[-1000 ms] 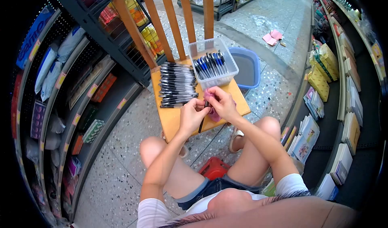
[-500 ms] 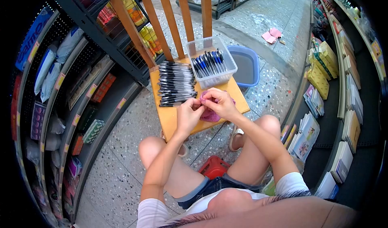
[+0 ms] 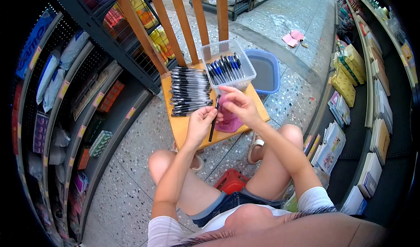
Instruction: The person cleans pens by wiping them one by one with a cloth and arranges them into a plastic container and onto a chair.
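Observation:
My left hand (image 3: 202, 123) pinches a black pen (image 3: 212, 131), which stands nearly upright over the front part of a wooden chair seat (image 3: 258, 108). Just to its right, my right hand (image 3: 241, 108) has loosely bent fingers around part of a pink cloth (image 3: 229, 123); the rest of the cloth hangs onto the seat, and the exact grip is partly hidden. A stack of black-and-clear pens (image 3: 190, 89) lies left of the hands. Behind them, a clear plastic box (image 3: 234, 86) holds black and blue pens (image 3: 225, 69).
A blue basin (image 3: 276, 74) stands on the floor behind the seat. Curved shelves with packaged goods (image 3: 103, 142) are on the left, and shelves with notebooks (image 3: 329, 153) on the right. A red stool (image 3: 231, 181) is between my legs. Pink paper (image 3: 292, 38) lies on the floor.
My hands were together, pinching at the pink cloth. Now my right hand has lifted slightly away to the upper right, and the black pen shows in my left hand.

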A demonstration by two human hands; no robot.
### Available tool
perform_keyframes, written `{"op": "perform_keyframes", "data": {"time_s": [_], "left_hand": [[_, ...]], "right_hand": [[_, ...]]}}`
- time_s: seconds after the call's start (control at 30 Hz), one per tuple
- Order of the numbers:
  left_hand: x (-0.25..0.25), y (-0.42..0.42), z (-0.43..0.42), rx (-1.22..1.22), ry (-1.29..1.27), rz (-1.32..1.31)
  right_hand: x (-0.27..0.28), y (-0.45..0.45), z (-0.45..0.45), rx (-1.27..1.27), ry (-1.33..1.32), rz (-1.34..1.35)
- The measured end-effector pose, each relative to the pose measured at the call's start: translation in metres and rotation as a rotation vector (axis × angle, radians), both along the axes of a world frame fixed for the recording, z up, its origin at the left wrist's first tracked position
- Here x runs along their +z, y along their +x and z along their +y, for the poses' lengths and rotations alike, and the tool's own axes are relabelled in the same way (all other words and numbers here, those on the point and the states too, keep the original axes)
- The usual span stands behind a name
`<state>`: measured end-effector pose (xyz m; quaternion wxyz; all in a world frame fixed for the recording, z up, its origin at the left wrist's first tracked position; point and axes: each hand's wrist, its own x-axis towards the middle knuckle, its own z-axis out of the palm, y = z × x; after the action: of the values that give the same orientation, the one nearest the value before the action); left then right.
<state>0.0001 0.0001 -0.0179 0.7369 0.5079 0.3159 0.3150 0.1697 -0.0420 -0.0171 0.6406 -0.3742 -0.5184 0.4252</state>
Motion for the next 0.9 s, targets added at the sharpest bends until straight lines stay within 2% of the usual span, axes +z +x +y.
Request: {"op": "perform_keyframes", "data": {"time_s": [0.13, 0.23, 0.27, 0.37, 0.47, 0.57, 0.6, 0.67, 0.73, 0.8, 0.9], "left_hand": [[-0.006, 0.0, 0.0, -0.025, 0.011, -0.091], [-0.004, 0.003, -0.006, -0.006, 0.064, -0.026], [-0.004, 0.003, -0.007, -0.009, 0.063, -0.015], [-0.006, 0.004, -0.009, -0.034, 0.064, 0.011], [-0.005, 0.004, -0.009, -0.063, 0.068, 0.006], [0.0, 0.005, -0.006, -0.056, 0.031, -0.016], [0.004, 0.005, -0.005, -0.045, 0.004, -0.024], [0.003, 0.004, -0.003, -0.028, -0.028, -0.052], [0.003, 0.004, 0.001, -0.009, -0.033, -0.061], [0.002, 0.002, 0.0, 0.003, -0.037, -0.059], [0.001, 0.003, 0.001, 0.01, -0.028, -0.055]], "right_hand": [[0.006, -0.016, -0.004, -0.007, -0.019, -0.151], [0.001, -0.01, 0.002, -0.1, -0.008, -0.25], [0.0, -0.012, 0.003, -0.132, -0.002, -0.204], [0.003, -0.008, 0.004, -0.176, -0.193, -0.184], [-0.004, -0.007, 0.009, -0.206, -0.22, -0.122], [-0.004, -0.008, 0.014, -0.211, -0.273, 0.297], [0.008, -0.007, 0.012, -0.125, -0.277, 0.368], [-0.014, -0.002, 0.019, -0.24, -0.051, 0.021], [-0.002, -0.004, 0.02, -0.227, -0.029, -0.034], [0.013, -0.008, 0.008, -0.099, -0.221, 0.211], [0.005, -0.009, 0.01, -0.105, -0.194, 0.102]]}}
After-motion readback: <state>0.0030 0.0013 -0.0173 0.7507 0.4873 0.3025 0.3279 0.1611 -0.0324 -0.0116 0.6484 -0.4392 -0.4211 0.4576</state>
